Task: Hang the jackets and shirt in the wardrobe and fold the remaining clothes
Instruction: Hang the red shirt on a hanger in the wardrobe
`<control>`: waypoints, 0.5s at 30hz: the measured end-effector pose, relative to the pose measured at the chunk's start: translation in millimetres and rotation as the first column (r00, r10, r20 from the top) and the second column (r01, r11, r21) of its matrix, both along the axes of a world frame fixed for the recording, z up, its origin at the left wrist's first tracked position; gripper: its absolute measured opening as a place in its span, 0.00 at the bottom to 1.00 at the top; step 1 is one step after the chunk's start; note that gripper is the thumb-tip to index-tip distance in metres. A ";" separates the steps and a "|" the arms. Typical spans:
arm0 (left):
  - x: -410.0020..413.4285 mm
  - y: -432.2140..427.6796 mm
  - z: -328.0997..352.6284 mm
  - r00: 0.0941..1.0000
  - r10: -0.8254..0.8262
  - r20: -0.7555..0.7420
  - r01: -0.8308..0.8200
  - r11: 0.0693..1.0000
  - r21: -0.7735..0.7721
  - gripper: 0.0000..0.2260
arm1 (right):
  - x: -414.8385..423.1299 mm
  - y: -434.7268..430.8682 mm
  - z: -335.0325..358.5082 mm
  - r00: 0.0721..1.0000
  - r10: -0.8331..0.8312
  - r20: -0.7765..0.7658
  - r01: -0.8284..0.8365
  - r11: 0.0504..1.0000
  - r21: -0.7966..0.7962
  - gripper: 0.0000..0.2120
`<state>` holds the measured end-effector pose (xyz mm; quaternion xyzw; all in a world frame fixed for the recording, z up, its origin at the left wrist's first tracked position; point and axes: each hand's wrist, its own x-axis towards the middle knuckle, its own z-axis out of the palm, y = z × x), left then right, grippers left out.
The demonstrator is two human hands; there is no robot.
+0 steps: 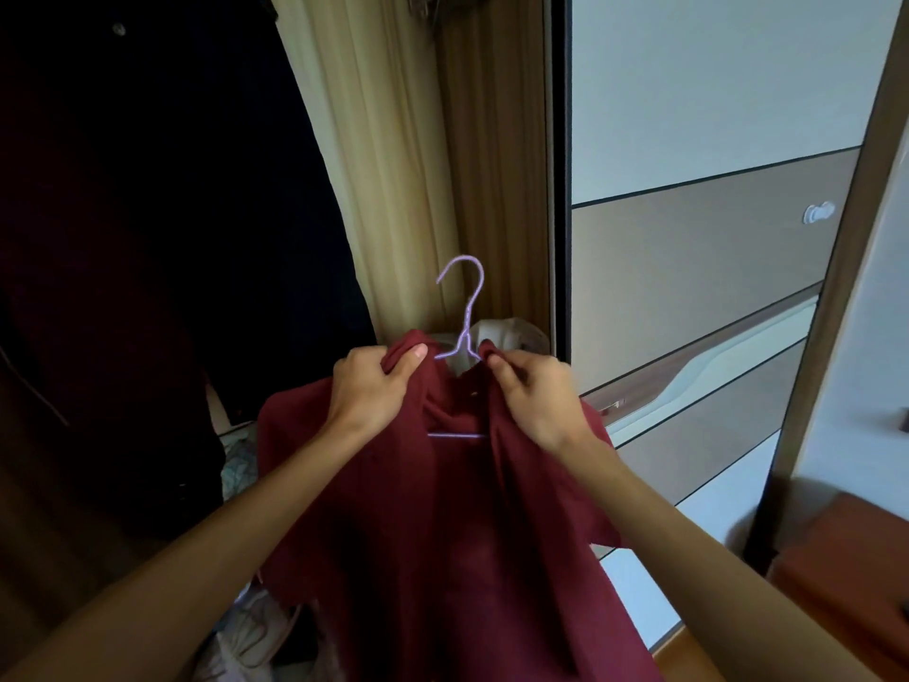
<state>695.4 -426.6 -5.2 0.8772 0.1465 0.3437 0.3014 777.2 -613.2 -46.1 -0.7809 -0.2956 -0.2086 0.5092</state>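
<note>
Shirt: a dark red shirt (442,509) hangs in the near centre, held up in front of the open wardrobe; its front is open and its body drops down out of the bottom of the view.
Hanger: a purple wire hanger (465,307) sits inside the shirt. Its hook stands upright above the collar, and its lower bar shows across the gap between the two front edges.
Left hand: the left hand (366,391) grips a bunch of the shirt's cloth at the collar, just left of the hanger's neck, fingers curled round the fabric and the thumb lying on top.
Right hand: the right hand (533,396) pinches the collar just right of the hanger's neck, fingers bent in on the cloth.
Wardrobe: the wardrobe interior (147,238) fills the far left, very dark, with dark garments hanging in it that are hard to tell apart.
Beige fabric: long beige hanging fabric (393,164) falls behind the hanger, between the dark interior and the door.
Door: a panelled sliding door (688,238) in pale and brown bands takes up the right, with a small white knob (817,212) on it.
Loose clothes: crumpled pale clothes (256,627) lie low at the near left, below the shirt.
Near right: a reddish-brown box-like thing (846,573) stands by the door; what it is I cannot tell.
</note>
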 end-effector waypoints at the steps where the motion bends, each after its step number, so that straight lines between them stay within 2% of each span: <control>1: 2.6 -5.9 -3.5 1.000 -0.010 -0.011 0.010 0.999 -0.039 0.24 | -7.9 6.3 4.6 1.000 -0.013 0.027 0.013 1.000 0.012 0.11; 3: 6.8 -12.9 -8.4 1.000 -0.025 -0.012 0.023 0.985 -0.170 0.22 | -19.5 13.5 11.8 0.998 0.061 0.002 -0.061 0.998 0.018 0.11; 5: 9.4 -10.3 -9.9 0.999 -0.031 0.014 0.034 0.943 -0.331 0.22 | -26.8 12.5 15.8 0.967 0.234 -0.102 -0.234 0.972 0.012 0.20; 6: 9.5 -6.6 -9.7 0.999 -0.032 0.022 0.038 0.918 -0.394 0.22 | -27.7 9.4 15.9 0.959 0.262 -0.107 -0.267 0.963 -0.032 0.23; 8: 7.4 1.5 -8.9 0.998 -0.053 0.037 0.064 0.875 -0.480 0.20 | -20.7 -2.4 14.4 0.987 0.146 0.064 -0.132 0.974 -0.186 0.22; 10: 3.9 6.8 -6.3 0.994 -0.095 0.062 0.114 0.839 -0.531 0.17 | -8.1 -16.9 17.5 0.946 -0.013 0.325 0.081 0.978 -0.194 0.17; 11: 2.2 8.5 -4.5 0.990 -0.115 0.078 0.139 0.828 -0.543 0.16 | -1.7 -23.7 20.7 0.914 -0.069 0.399 0.148 0.974 -0.170 0.14; 13: -0.8 11.1 0.6 0.984 -0.135 0.116 0.177 0.814 -0.553 0.14 | 12.2 -38.7 26.7 0.899 -0.113 0.423 0.207 0.961 -0.184 0.10; 15: -2.0 14.2 5.8 0.975 -0.158 0.155 0.218 0.803 -0.554 0.12 | 23.5 -54.6 32.4 0.953 -0.031 0.303 0.113 0.959 -0.258 0.12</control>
